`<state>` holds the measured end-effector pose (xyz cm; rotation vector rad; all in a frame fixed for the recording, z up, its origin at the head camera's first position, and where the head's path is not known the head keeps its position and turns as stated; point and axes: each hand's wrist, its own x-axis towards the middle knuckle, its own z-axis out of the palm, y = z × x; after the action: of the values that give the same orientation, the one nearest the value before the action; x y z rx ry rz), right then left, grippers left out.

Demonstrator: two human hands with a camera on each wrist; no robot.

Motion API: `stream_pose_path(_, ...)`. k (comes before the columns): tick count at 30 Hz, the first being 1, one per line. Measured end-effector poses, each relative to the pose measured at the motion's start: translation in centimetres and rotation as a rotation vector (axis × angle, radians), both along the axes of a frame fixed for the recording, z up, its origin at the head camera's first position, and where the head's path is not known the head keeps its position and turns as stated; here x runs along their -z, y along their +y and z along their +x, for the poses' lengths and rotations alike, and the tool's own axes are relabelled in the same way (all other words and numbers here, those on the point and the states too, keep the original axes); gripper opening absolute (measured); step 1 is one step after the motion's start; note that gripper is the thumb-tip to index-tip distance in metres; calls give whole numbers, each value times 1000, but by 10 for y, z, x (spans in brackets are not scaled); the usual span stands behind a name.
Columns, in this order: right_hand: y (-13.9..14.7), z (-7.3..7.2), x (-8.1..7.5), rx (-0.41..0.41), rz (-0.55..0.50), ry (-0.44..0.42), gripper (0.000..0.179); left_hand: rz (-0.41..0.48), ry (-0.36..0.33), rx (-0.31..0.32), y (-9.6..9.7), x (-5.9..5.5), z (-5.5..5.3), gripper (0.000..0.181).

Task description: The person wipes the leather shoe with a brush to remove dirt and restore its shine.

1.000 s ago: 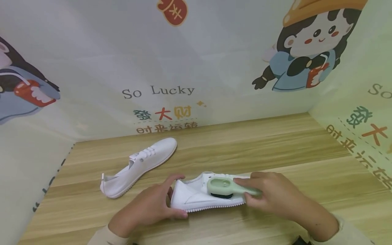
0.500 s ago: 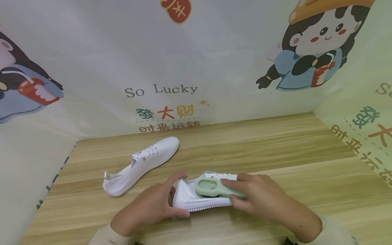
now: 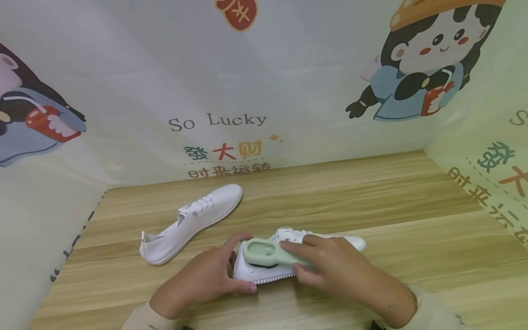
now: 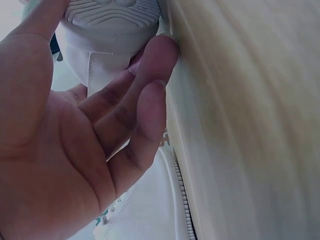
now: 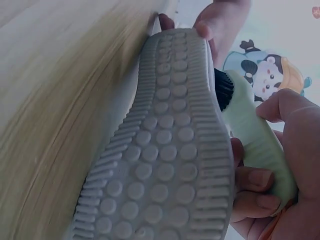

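A white lace-up shoe (image 3: 264, 275) lies tipped on its side, its studded sole (image 5: 165, 135) turned toward the person. My left hand (image 3: 208, 272) grips its heel, thumb on the sole edge and fingers behind; the left wrist view shows the heel (image 4: 110, 45) between them. In my right hand (image 3: 334, 261) is the handle of a pale green shoe brush (image 3: 264, 251). Its black bristles (image 5: 223, 90) press against the shoe's side near the heel. The right hand covers part of the shoe's middle; the toe (image 3: 356, 242) shows beyond it.
A second white shoe (image 3: 194, 222) stands upright behind and left, toe pointing to the back right. Wood-grain tabletop (image 3: 371, 192) lies around both shoes. Printed cloth walls (image 3: 305, 91) with cartoon figures and lettering enclose the back and both sides.
My right hand has slid the brush leftward along the shoe's side, from its middle to near the heel, uncovering the toe. My left hand keeps its grip on the heel.
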<state>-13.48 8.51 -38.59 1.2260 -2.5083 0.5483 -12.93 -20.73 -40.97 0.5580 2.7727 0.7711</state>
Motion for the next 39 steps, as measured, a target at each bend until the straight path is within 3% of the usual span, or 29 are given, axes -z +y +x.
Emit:
stream_pose_path(9, 6, 2, -4, 34, 25, 12, 40, -4, 0, -6, 0, -1, 1, 99)
stream_pose_path(15, 26, 1, -6, 74, 28, -35, 41, -10, -6, -11, 1, 0, 0, 100)
stream_pose_path(22, 52, 0, -7, 88, 5, 19, 43, -17, -1, -20, 1, -1, 0, 100)
stream_pose_path(27, 63, 2, -9, 119, 9, 8, 42, -10, -12, -18, 1, -2, 1, 99)
stream_pose_path(32, 58, 3, -8, 96, -14, 31, 41, -4, -17, -15, 0, -2, 1, 99)
stream_pose_path(39, 30, 4, -5, 45, 4, 61, 38, 4, -8, -5, 0, 0, 0, 99)
